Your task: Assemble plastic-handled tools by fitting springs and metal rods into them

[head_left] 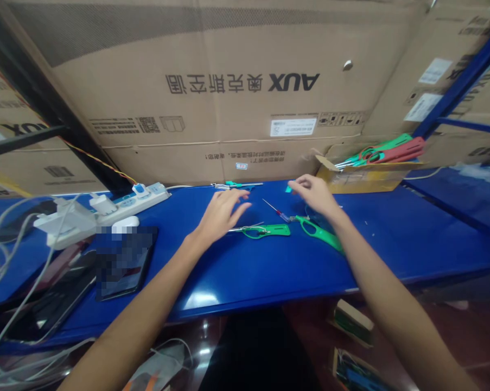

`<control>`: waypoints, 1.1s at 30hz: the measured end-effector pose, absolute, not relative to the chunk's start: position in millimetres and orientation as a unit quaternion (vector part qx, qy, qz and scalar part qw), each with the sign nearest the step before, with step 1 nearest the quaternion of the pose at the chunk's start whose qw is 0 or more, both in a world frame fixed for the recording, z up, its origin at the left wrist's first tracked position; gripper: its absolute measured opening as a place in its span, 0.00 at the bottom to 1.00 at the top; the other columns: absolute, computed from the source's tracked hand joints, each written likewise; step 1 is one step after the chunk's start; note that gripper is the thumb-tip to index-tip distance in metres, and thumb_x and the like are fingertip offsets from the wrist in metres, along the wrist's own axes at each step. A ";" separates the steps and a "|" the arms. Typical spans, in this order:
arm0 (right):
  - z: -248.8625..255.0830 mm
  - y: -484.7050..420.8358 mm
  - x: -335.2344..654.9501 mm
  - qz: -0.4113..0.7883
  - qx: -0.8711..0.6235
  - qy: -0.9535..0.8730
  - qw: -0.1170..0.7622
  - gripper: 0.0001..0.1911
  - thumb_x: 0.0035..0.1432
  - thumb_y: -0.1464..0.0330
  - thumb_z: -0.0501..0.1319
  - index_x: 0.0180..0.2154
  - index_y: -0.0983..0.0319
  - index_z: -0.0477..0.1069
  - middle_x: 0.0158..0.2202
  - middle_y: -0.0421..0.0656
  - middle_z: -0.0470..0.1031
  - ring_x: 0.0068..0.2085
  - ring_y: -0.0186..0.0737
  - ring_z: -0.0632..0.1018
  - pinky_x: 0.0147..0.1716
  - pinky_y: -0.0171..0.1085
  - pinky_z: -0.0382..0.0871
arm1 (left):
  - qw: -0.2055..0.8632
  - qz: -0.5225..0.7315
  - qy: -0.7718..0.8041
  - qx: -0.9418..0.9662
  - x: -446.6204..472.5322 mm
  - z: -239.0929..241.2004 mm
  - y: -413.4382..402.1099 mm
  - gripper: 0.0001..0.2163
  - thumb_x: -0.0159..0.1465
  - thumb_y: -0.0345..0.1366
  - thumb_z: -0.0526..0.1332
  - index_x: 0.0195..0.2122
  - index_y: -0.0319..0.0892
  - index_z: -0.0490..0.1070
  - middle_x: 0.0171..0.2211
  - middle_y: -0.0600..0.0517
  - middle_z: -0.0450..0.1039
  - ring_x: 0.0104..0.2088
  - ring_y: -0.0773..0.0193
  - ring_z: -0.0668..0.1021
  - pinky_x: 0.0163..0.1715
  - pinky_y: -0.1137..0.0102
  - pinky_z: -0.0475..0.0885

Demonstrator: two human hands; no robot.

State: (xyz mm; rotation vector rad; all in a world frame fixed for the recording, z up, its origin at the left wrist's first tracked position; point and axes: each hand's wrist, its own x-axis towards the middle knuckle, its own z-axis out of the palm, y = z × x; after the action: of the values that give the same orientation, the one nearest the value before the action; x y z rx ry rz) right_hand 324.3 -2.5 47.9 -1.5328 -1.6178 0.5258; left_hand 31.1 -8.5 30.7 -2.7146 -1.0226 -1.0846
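Both my hands hover over a blue shelf surface. My left hand is open with its fingers stretched forward, just above a green-handled tool half that lies flat. My right hand has its fingers loosely curled and apart, holding nothing I can see, near a small teal piece. A second green handle lies beside my right wrist. A thin screwdriver rests between the hands. Another small tool lies at the back edge.
A cardboard box with several green and red scissors stands at the back right. A white power strip, chargers, cables and dark phones crowd the left. Large cardboard cartons wall the back.
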 end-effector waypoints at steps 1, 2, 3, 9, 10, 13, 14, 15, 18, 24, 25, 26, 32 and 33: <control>46.2 -7.1 305.5 0.269 -0.571 -0.636 0.443 0.19 0.57 0.50 0.64 0.34 0.60 0.70 0.32 0.46 0.80 0.29 0.38 0.75 0.27 0.37 0.65 | 0.027 -0.338 -0.314 -0.887 36.9 29.6 -13.0 0.14 0.75 0.42 0.58 0.58 0.44 0.66 0.51 0.48 0.79 0.48 0.58 0.80 0.52 0.62 0.68; 43.9 -11.7 287.8 0.330 -0.530 -0.634 0.455 0.21 0.56 0.48 0.65 0.34 0.59 0.69 0.30 0.44 0.79 0.25 0.35 0.72 0.25 0.36 0.63 | 0.037 -0.326 -0.303 -0.895 42.1 28.1 -16.6 0.18 0.74 0.44 0.58 0.61 0.44 0.64 0.52 0.47 0.78 0.50 0.57 0.80 0.53 0.61 0.68; 41.3 -16.3 272.3 0.385 -0.492 -0.635 0.455 0.22 0.54 0.47 0.66 0.35 0.59 0.68 0.29 0.41 0.78 0.23 0.32 0.69 0.23 0.35 0.61 | 0.046 -0.320 -0.294 -0.900 46.3 26.3 -19.2 0.20 0.74 0.45 0.59 0.63 0.43 0.62 0.53 0.46 0.78 0.50 0.56 0.80 0.53 0.60 0.68; 35.4 -33.6 240.7 0.512 -0.431 -0.607 0.429 0.25 0.54 0.45 0.68 0.33 0.58 0.64 0.27 0.39 0.76 0.21 0.28 0.66 0.19 0.32 0.53 | 0.060 -0.384 -0.264 -0.883 46.4 20.7 -13.3 0.11 0.77 0.35 0.53 0.55 0.43 0.69 0.48 0.48 0.82 0.44 0.62 0.82 0.55 0.61 0.70; 37.2 -34.5 243.8 0.507 -0.429 -0.618 0.421 0.25 0.55 0.45 0.67 0.34 0.58 0.64 0.28 0.39 0.77 0.21 0.29 0.66 0.20 0.32 0.54 | 0.055 -0.380 -0.259 -0.886 43.5 22.1 -11.5 0.10 0.77 0.34 0.52 0.53 0.43 0.70 0.46 0.49 0.82 0.43 0.62 0.82 0.56 0.61 0.69; 45.7 -34.5 263.1 0.423 -0.425 -0.714 0.362 0.22 0.60 0.47 0.64 0.37 0.59 0.68 0.29 0.39 0.77 0.24 0.31 0.69 0.24 0.34 0.60 | 0.025 -0.342 -0.255 -0.904 33.6 30.7 -9.8 0.09 0.76 0.33 0.53 0.50 0.42 0.72 0.45 0.50 0.82 0.42 0.63 0.82 0.59 0.60 0.67; 48.9 -33.6 271.8 0.382 -0.424 -0.757 0.319 0.20 0.61 0.49 0.64 0.39 0.59 0.70 0.29 0.39 0.78 0.26 0.33 0.71 0.27 0.35 0.62 | 0.013 -0.325 -0.258 -0.910 30.3 34.4 -10.4 0.08 0.76 0.33 0.54 0.49 0.42 0.73 0.46 0.50 0.82 0.42 0.63 0.81 0.59 0.59 0.66; 51.6 -32.3 280.7 0.345 -0.421 -0.796 0.263 0.19 0.62 0.50 0.64 0.40 0.59 0.73 0.30 0.39 0.78 0.29 0.35 0.73 0.30 0.36 0.63 | 0.002 -0.305 -0.253 -0.918 27.2 38.1 -11.4 0.08 0.75 0.35 0.55 0.48 0.43 0.74 0.45 0.51 0.82 0.41 0.62 0.81 0.59 0.59 0.66; 55.2 -27.5 301.5 0.296 -0.429 -0.846 0.112 0.18 0.63 0.52 0.62 0.37 0.59 0.78 0.32 0.42 0.79 0.34 0.38 0.75 0.33 0.37 0.63 | -0.035 -0.247 -0.240 -0.938 20.8 46.4 -14.4 0.07 0.73 0.38 0.60 0.41 0.45 0.77 0.40 0.53 0.82 0.41 0.61 0.79 0.54 0.60 0.66; 46.7 -23.8 298.7 0.291 -0.462 -0.831 0.104 0.25 0.58 0.45 0.64 0.33 0.61 0.78 0.28 0.41 0.76 0.31 0.37 0.71 0.30 0.36 0.59 | -0.062 -0.202 -0.274 -0.938 24.0 44.8 -16.5 0.09 0.72 0.41 0.61 0.39 0.46 0.79 0.36 0.53 0.82 0.36 0.61 0.77 0.44 0.63 0.64; 45.7 -24.1 296.2 0.288 -0.462 -0.832 0.107 0.25 0.58 0.44 0.64 0.32 0.61 0.77 0.28 0.41 0.75 0.30 0.36 0.71 0.30 0.36 0.58 | -0.061 -0.196 -0.281 -0.938 24.9 43.6 -16.7 0.09 0.71 0.41 0.60 0.39 0.46 0.79 0.36 0.54 0.82 0.35 0.61 0.77 0.45 0.62 0.64; 45.0 -24.4 294.2 0.283 -0.462 -0.833 0.108 0.26 0.58 0.44 0.64 0.32 0.61 0.77 0.28 0.41 0.75 0.30 0.36 0.70 0.30 0.36 0.57 | -0.059 -0.192 -0.286 -0.937 25.7 42.5 -16.9 0.09 0.71 0.41 0.60 0.39 0.46 0.79 0.35 0.54 0.82 0.34 0.61 0.77 0.47 0.61 0.64; 43.7 -25.3 290.8 0.281 -0.460 -0.836 0.104 0.21 0.59 0.49 0.65 0.33 0.61 0.77 0.27 0.40 0.75 0.29 0.35 0.70 0.30 0.36 0.55 | -0.039 -0.166 -0.303 -0.937 29.0 39.6 -18.6 0.07 0.69 0.39 0.62 0.37 0.44 0.78 0.31 0.52 0.78 0.35 0.60 0.76 0.47 0.61 0.64; 43.5 -25.4 290.4 0.287 -0.458 -0.835 0.106 0.20 0.59 0.50 0.65 0.33 0.62 0.78 0.26 0.40 0.74 0.29 0.35 0.69 0.30 0.36 0.55 | -0.031 -0.159 -0.304 -0.939 29.5 39.6 -18.8 0.07 0.68 0.39 0.63 0.36 0.43 0.77 0.32 0.51 0.77 0.35 0.59 0.76 0.46 0.61 0.64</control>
State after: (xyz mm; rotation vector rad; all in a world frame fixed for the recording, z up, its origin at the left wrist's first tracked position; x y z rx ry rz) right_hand 290.4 -25.4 43.5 -1.3492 -2.4596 0.8454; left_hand 29.5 -18.8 39.6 -3.0098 -0.9748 -0.5094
